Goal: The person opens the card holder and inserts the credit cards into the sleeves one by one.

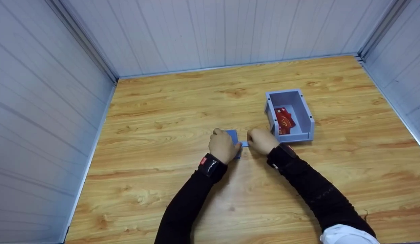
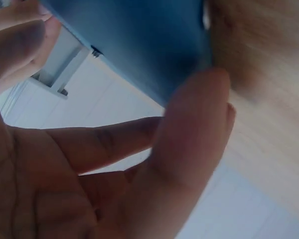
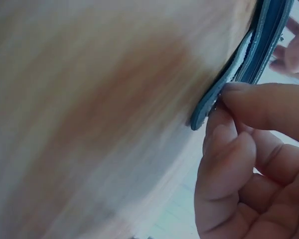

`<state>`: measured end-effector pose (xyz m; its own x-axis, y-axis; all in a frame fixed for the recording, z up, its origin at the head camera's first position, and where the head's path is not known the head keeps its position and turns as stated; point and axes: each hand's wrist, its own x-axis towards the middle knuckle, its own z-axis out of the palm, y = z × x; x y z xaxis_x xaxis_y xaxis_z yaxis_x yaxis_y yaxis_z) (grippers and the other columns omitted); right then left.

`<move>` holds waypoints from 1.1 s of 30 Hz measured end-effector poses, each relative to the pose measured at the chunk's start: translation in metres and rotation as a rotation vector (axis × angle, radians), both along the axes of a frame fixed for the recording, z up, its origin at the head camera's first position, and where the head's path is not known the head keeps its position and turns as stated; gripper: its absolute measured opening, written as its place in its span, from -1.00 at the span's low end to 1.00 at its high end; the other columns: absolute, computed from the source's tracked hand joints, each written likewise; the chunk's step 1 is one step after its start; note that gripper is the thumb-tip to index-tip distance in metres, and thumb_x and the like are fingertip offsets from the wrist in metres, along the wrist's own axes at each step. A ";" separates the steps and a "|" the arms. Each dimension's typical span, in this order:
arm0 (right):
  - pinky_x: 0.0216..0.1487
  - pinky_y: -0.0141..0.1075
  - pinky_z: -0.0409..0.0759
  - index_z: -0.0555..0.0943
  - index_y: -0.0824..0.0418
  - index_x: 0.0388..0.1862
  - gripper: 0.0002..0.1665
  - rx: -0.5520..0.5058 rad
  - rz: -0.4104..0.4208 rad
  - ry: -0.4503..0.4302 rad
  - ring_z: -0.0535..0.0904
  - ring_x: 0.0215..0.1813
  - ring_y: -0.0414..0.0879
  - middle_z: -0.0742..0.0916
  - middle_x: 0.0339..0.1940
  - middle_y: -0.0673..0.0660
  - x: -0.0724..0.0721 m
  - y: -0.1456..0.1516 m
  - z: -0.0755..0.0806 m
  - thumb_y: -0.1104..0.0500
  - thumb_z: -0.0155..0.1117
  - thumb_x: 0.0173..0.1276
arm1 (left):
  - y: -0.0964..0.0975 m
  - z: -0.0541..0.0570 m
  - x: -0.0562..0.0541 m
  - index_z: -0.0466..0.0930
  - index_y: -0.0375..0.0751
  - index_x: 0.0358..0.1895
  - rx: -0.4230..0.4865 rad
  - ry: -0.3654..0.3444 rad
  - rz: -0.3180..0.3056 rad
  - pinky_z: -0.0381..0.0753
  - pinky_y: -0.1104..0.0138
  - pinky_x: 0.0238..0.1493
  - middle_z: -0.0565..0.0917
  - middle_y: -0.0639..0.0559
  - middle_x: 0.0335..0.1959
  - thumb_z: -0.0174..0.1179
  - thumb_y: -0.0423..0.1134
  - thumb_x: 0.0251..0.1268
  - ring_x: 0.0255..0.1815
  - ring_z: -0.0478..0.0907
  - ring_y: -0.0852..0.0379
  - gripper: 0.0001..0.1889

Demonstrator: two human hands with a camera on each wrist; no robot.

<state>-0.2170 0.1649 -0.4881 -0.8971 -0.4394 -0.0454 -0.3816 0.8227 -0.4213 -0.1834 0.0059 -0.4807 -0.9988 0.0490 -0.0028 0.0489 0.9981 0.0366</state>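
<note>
Near the middle of the table, a small blue case, like a card holder or wallet, is gripped by my left hand. Thumb and fingers press its two sides in the left wrist view, where its blue face fills the top. My right hand pinches a short blue strap that sticks out from the case's right side. In the right wrist view the strap stands out from the stitched case edge, between thumb and forefinger. Most of the case is hidden under my left hand in the head view.
Just right of my right hand stands a grey open-front bin. Red cards, one printed VIP, lie inside against its left wall. Pale panel walls enclose the table at the back and both sides.
</note>
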 end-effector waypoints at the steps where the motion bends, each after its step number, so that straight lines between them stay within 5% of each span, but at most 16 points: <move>1: -0.17 -0.02 0.60 0.63 0.30 -0.48 -0.91 0.000 -0.001 0.001 0.66 -0.32 0.13 0.74 -0.45 0.20 0.000 0.000 0.000 0.32 0.22 0.20 | 0.002 -0.001 -0.001 0.55 -0.56 0.08 -0.021 0.001 0.014 0.72 0.29 -0.40 0.57 -0.33 -0.02 0.16 0.37 0.18 -0.20 0.64 -0.05 -0.11; 18: -0.19 -0.02 0.59 0.63 0.30 -0.51 -0.89 0.003 0.007 0.025 0.65 -0.34 0.14 0.74 -0.48 0.19 0.000 0.001 -0.002 0.33 0.21 0.18 | 0.011 -0.004 -0.007 0.48 -0.55 0.18 -0.179 -0.090 0.048 0.62 0.38 -0.51 0.55 -0.40 0.06 0.07 0.44 0.11 -0.24 0.65 0.00 -0.01; 33: -0.17 -0.02 0.59 0.65 0.30 -0.47 -0.90 0.011 -0.002 0.018 0.66 -0.32 0.14 0.75 -0.45 0.19 0.000 0.001 -0.002 0.32 0.22 0.19 | 0.010 -0.005 -0.003 0.46 -0.61 0.16 -0.045 -0.053 0.118 0.66 0.34 -0.49 0.54 -0.40 0.04 0.20 0.29 0.06 -0.22 0.63 -0.03 -0.08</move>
<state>-0.2169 0.1655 -0.4896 -0.8986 -0.4373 -0.0341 -0.3875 0.8279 -0.4056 -0.1865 0.0163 -0.4860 -0.9960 -0.0704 -0.0551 -0.0700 0.9975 -0.0084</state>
